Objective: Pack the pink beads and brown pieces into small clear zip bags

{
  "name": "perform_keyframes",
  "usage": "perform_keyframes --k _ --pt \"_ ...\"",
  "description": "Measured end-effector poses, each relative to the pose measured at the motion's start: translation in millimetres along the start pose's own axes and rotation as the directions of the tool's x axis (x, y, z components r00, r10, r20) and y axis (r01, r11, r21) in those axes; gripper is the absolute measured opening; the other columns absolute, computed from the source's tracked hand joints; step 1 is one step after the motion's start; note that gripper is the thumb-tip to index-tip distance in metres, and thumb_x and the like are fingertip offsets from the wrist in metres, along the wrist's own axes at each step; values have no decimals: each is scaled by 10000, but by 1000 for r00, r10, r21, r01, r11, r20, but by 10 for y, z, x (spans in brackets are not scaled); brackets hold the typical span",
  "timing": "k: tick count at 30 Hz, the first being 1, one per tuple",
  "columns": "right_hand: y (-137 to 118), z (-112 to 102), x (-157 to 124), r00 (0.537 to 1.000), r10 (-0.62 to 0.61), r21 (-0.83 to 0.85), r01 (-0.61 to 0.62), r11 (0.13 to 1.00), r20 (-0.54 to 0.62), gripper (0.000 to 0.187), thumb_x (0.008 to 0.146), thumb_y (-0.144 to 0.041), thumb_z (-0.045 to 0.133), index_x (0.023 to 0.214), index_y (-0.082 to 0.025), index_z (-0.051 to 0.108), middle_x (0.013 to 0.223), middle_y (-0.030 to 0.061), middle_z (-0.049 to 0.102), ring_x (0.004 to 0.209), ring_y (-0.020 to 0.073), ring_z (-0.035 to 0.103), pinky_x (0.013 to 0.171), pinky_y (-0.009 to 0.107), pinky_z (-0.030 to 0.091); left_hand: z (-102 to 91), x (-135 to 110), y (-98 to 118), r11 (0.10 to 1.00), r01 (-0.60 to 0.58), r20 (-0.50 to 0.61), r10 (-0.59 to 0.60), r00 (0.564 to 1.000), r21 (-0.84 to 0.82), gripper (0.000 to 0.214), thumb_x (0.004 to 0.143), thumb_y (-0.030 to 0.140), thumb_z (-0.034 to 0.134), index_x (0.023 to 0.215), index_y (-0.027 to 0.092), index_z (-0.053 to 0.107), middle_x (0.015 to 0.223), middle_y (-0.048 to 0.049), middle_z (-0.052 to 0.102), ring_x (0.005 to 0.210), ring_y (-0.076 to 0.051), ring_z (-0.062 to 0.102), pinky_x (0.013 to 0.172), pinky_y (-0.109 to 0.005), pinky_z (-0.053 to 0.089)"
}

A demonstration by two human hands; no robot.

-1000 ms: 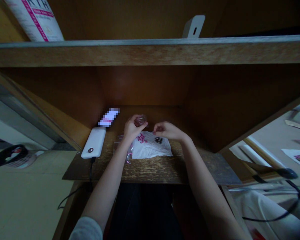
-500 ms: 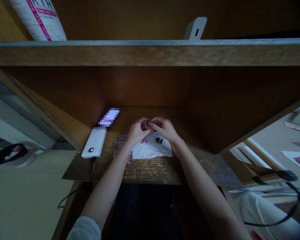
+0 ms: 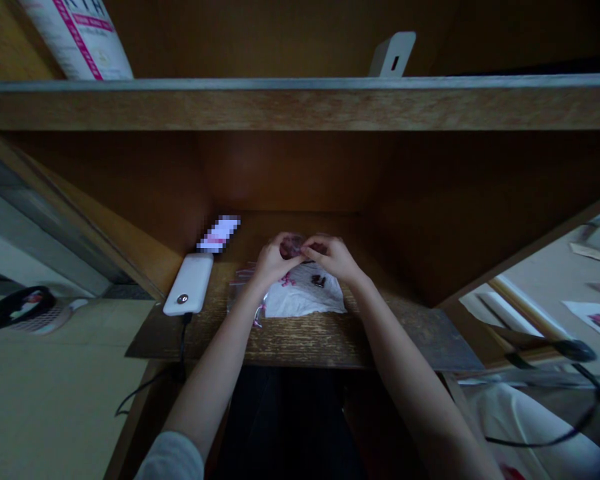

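Above a white tissue [image 3: 300, 301], my left hand [image 3: 275, 262] curls its fingers and thumb around a small, dark purplish, shiny thing [image 3: 292, 247]. What kind of thing it is does not show clearly. My right hand [image 3: 336, 259] meets the left one there, thumb and fingertips pinched together at the thing's right side; anything between those tips is too small to make out. Little pink pieces [image 3: 287, 280] and small dark pieces [image 3: 319, 281] lie on the tissue. Beside my left wrist is a clear plastic bag [image 3: 239, 287], partly hidden by the forearm.
A white power bank [image 3: 189, 285] with a black cable sits left on the wooden desk [image 3: 310, 343], a blurred-out lit screen [image 3: 219, 233] behind it. Overhead, a shelf edge [image 3: 300, 107] carries a white bottle [image 3: 87, 40] and a white charger [image 3: 393, 55]. A basket [image 3: 25, 310] stands on the floor.
Both hands stay over the tissue with only slight finger shifts. The purplish thing appears a little turned between them. The pieces on the tissue look the same.
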State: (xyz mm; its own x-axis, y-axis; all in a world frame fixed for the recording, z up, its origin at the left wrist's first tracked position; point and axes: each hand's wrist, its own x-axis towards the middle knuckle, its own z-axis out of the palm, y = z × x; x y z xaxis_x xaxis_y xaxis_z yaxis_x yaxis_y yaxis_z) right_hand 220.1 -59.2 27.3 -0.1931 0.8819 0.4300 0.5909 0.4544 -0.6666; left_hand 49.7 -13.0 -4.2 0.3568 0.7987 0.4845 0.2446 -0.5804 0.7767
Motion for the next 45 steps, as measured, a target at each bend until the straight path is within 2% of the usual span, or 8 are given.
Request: perform_keyframes --k 6,13,16,20,23,31,40,45 --pt "35 -112 -17 979 55 32 -50 998 -195 261 865 -383 521 813 -169 662 792 57 671 694 165 583 657 274 430 11 18 -68 977 124 103 -108 989 -171 341 698 133 698 1010 198 576 753 0 658 701 -134 631 648 -244 473" --pt "125 -235 -33 942 42 -100 -79 992 -332 218 855 -356 546 817 -183 674 853 76 686 776 197 596 733 320 438 -60 60 -110 970 157 59 -149 987 -185 238 673 71 680 874 184 617 699 12 647 663 -124 629 624 -238 476" --pt "135 -247 -32 926 65 -40 -86 995 -371 211 844 -357 561 830 -181 677 858 77 688 764 192 600 719 317 448 -79 63 -72 960 168 82 -153 985 -225 241 670 97 700 883 180 623 711 7 652 674 -125 631 640 -242 487" --pt "104 -187 -15 938 115 131 -76 988 -328 218 818 -366 587 856 -169 672 840 71 688 727 174 607 679 298 465 -60 66 -1 940 147 105 -121 987 -306 190 706 198 713 881 179 643 784 -17 670 730 -132 630 693 -255 497" --pt "68 -107 5 951 124 205 -66 976 -284 223 796 -369 610 885 -171 661 857 66 684 738 166 608 684 293 475 -49 81 18 935 117 24 -116 993 -336 102 771 275 658 796 176 645 782 -25 673 734 -139 622 711 -266 493" --pt "70 14 37 955 139 339 -43 940 -264 293 764 -375 640 988 -190 595 836 44 641 733 158 589 670 291 480 -76 103 -41 939 86 -151 -143 978 -334 177 795 331 634 711 175 632 657 -7 643 617 -131 585 618 -254 457" --pt "63 41 33 943 158 285 -72 956 -291 294 758 -338 639 998 -193 548 757 14 614 633 137 531 591 263 419 -93 76 -38 975 27 -174 -67 983 -221 209 812 362 613 716 177 619 691 -12 650 657 -140 591 637 -253 441" --pt "41 35 21 936 116 245 -33 969 -331 281 773 -286 618 1026 -192 540 771 12 621 641 139 535 592 266 404 -72 81 18 956 64 -143 -109 984 -288 213 756 378 662 706 174 625 719 -26 655 685 -152 598 670 -275 463"
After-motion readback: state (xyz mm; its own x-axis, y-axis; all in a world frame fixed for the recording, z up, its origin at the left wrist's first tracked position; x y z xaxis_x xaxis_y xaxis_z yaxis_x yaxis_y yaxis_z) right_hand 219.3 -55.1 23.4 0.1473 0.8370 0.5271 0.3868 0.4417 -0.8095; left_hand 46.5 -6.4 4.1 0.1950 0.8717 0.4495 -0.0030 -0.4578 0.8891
